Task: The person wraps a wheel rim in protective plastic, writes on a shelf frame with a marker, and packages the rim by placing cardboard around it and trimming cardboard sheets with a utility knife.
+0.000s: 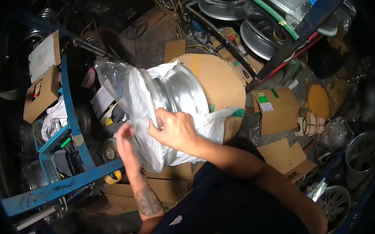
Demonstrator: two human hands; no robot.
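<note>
A silver wheel rim point(181, 91) lies tilted in front of me, partly wrapped in white sheeting point(212, 126) and clear plastic film point(117, 78). A round cardboard disc point(219, 78) covers its right side. My right hand point(174, 127) is closed in a pinch at the rim's near edge, on the film and sheeting there. Just left of the wrapped edge, my left hand point(128, 148) is raised with fingers stretched, slightly smeared by motion. Whether it touches the film I cannot tell.
A blue metal frame point(72, 112) runs along the left, beside a teal basket point(51, 159) and a roll of yellow tape point(112, 177). Other wheels point(260, 33) stand at the upper right. A cardboard box point(276, 110) and cardboard sheets point(279, 156) lie to the right.
</note>
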